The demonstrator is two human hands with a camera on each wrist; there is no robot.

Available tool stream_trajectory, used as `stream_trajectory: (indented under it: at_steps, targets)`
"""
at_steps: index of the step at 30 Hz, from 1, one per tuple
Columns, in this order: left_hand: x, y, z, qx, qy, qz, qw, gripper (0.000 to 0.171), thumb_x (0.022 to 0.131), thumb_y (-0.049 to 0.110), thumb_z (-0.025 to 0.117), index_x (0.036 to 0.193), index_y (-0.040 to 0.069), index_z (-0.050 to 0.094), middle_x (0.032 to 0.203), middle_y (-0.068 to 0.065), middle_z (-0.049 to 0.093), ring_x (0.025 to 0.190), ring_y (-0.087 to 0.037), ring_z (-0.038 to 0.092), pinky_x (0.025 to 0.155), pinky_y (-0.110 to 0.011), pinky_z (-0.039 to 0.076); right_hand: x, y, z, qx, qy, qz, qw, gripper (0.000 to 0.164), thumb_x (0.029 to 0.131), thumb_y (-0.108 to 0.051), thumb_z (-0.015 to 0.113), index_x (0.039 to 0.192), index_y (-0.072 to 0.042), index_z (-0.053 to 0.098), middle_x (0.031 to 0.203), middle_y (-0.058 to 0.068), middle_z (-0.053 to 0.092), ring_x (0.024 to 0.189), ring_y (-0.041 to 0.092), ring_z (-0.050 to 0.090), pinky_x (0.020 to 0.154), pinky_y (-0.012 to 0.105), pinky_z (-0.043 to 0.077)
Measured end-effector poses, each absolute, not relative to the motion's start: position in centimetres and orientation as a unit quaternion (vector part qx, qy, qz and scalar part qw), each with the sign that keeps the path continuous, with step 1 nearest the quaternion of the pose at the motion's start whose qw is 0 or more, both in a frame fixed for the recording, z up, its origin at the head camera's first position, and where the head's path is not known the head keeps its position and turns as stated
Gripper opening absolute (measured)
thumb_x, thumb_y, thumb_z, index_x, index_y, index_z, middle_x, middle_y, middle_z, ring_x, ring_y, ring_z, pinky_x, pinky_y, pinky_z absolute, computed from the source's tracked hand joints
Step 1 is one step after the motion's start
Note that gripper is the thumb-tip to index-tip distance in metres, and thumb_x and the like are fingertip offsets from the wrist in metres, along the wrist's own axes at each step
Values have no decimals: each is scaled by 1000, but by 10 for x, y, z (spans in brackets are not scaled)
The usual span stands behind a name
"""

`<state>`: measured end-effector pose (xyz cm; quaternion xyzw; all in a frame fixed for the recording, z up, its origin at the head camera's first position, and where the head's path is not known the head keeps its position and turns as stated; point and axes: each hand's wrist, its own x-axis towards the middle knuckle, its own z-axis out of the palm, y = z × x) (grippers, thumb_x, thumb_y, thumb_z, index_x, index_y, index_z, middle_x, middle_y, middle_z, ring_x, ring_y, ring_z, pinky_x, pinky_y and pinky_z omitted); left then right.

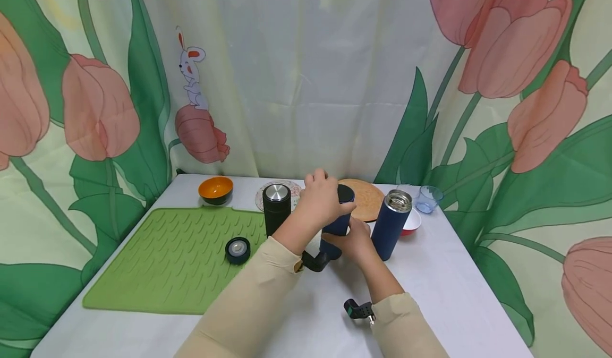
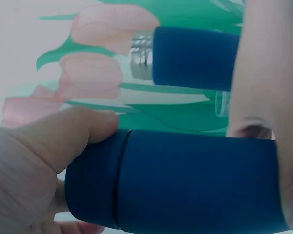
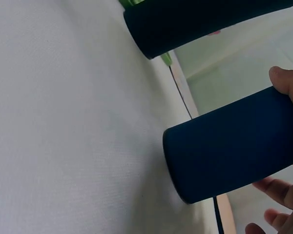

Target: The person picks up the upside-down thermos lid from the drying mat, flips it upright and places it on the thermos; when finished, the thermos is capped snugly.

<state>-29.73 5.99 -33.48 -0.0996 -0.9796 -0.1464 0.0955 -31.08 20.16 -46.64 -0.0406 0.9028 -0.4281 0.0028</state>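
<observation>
The lid [image 2: 94, 178] is gripped between the thumb and fingers of the left hand [image 1: 317, 201]; just below them, the blue bottle [image 2: 198, 180] is held round its body by the right hand [image 1: 356, 240]. Any twist is best kept level, the body firmly steadied.

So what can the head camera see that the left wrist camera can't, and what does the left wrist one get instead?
Only the head camera: the orange bowl, green mat, round dark lid lying on it, and black flask.
Only the left wrist camera: a clear look at the dark seam below the held bottle's cap.
Both: the held blue bottle, open blue bottle, left hand, right hand and tulip curtain.
</observation>
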Motion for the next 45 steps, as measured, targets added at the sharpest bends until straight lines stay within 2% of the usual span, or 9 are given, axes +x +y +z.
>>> stream_trajectory:
  at_steps: [3,6,9,13,17,26,35,41,45]
  targets:
    - [-303,54,-328,-125,-975,-181,41,72,93,58,75,148,14,59,154,-12,40,138,-34,40,98,-46,58,-311,201,-466,-32,898,-439,11,82,85,-51,87,153,-18,55,158,16,55,155,46,26,121,73,30]
    - [-303,53,-329,-123,-973,-192,25,71,92,54,74,149,16,57,152,-11,40,136,-33,39,96,-46,57,-311,200,-468,-31,900,-435,13,82,85,-50,87,153,-17,55,158,16,55,154,46,28,122,71,28]
    - [-300,58,-336,-96,-977,-181,55,72,91,64,70,141,13,62,143,-11,45,130,-33,42,88,-45,59,-311,200,-471,-43,904,-426,7,76,87,-49,86,151,-19,57,155,14,59,151,44,33,123,68,24]
    - [-297,68,-347,-53,-980,-149,118,85,88,83,60,129,9,65,131,-13,50,121,-32,49,80,-45,62,-311,200,-471,-54,900,-433,-5,75,87,-49,86,151,-24,57,155,13,60,152,45,32,124,68,20]
    - [-299,72,-352,-42,-978,-152,137,83,88,83,62,129,12,66,130,-12,51,118,-30,52,81,-43,63,-310,201,-470,-44,897,-439,-3,78,87,-51,86,154,-27,54,157,13,57,155,48,26,123,71,24]
    - [-308,57,-333,-137,-973,-176,54,78,90,66,76,148,17,61,148,-13,46,136,-32,45,103,-41,56,-308,202,-467,-39,897,-440,2,73,87,-45,87,149,-20,58,152,14,61,154,47,27,122,71,27]
    - [-310,50,-330,-151,-968,-201,18,74,92,59,77,153,22,56,148,-13,48,134,-33,47,99,-47,57,-310,201,-469,-28,898,-439,18,81,85,-48,88,153,-20,54,156,14,56,155,46,23,121,72,29]
    - [-309,51,-328,-162,-967,-194,13,74,91,59,78,152,22,57,148,-14,45,134,-31,42,97,-44,56,-312,202,-470,-20,899,-437,21,81,83,-48,90,149,-13,58,154,16,57,153,45,29,120,70,33]
    - [-313,47,-325,-192,-964,-183,13,70,91,58,79,148,22,60,147,-12,42,134,-30,38,98,-42,55,-313,203,-468,-28,893,-449,25,76,84,-45,90,146,-14,60,152,13,58,151,42,31,119,70,34]
